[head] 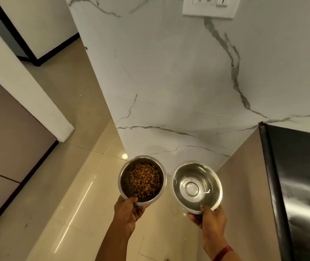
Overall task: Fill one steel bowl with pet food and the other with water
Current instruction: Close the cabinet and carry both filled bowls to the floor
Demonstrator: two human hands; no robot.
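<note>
Two hands hold two steel bowls side by side above a glossy beige tiled floor [71, 194], seen from the person's own head. The left hand [129, 213] grips the near edge of the left bowl [125, 182], thumb hooked over the rim and fingers curled underneath. Brown pet food [144, 180] covers the bottom of that bowl. The right hand [211, 221] holds the right bowl [176, 178] the same way, thumb on the near rim and fingers below. This bowl appears to hold clear water [199, 196] (a faint ripple shows over its shiny base). The bowls are just beside each other, with a narrow gap between their rims. Neither rests on anything; both are carried in the air. A red band [223, 252] circles the right wrist. Ahead stands a white marble wall [169, 81] with grey veins, a white switch plate [209, 6] at its top. A dark, shiny appliance [301, 176] stands to the right.
</note>
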